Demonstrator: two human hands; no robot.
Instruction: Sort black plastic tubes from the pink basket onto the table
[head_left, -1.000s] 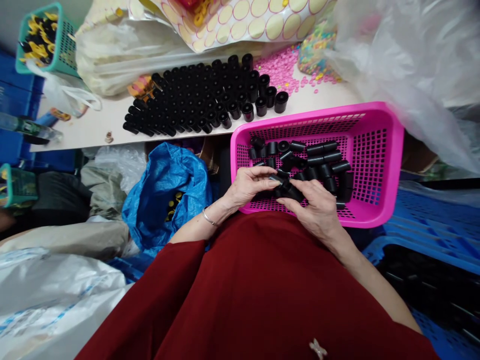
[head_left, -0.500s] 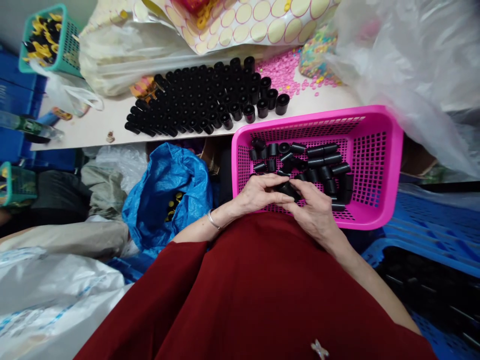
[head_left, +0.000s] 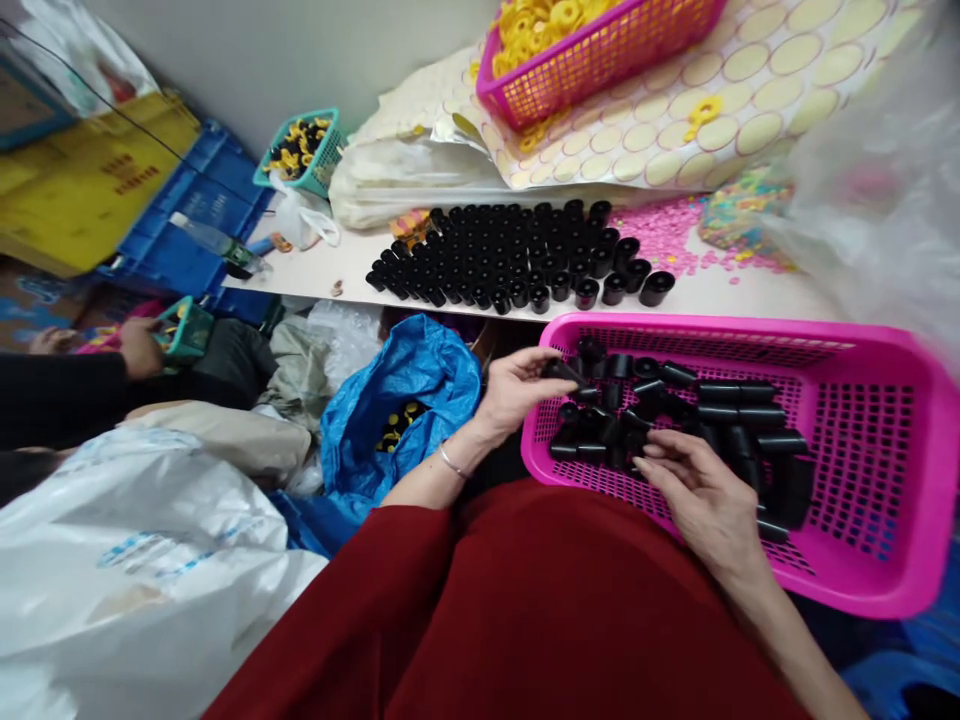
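My left hand [head_left: 517,392] is over the left rim of the pink basket [head_left: 757,328], its thumb and fingers closed around a black plastic piece [head_left: 559,370]. The fingers partly cover that piece. My right hand [head_left: 705,490] is inside the basket with thumb and forefinger pinched at a black plastic cylinder [head_left: 634,440]; their grip on it is partly hidden. Several similar black cylinders [head_left: 739,403] lie loosely around the right hand, some end to end. On the table behind the basket, many black cups [head_left: 540,298] stand upright in close rows.
A blue sack [head_left: 352,420] holding black-and-yellow pieces is left of the basket. Pink beads [head_left: 660,232] lie on the white table [head_left: 300,288]. Behind stands another pink basket [head_left: 577,85] with yellow parts. At far left, another person's hand [head_left: 141,347] is beside a green basket [head_left: 191,330].
My hands were together on a black piece above the basket. Now they are apart, the left at the left rim with a piece, the right lower among the cylinders. The view has swung left.
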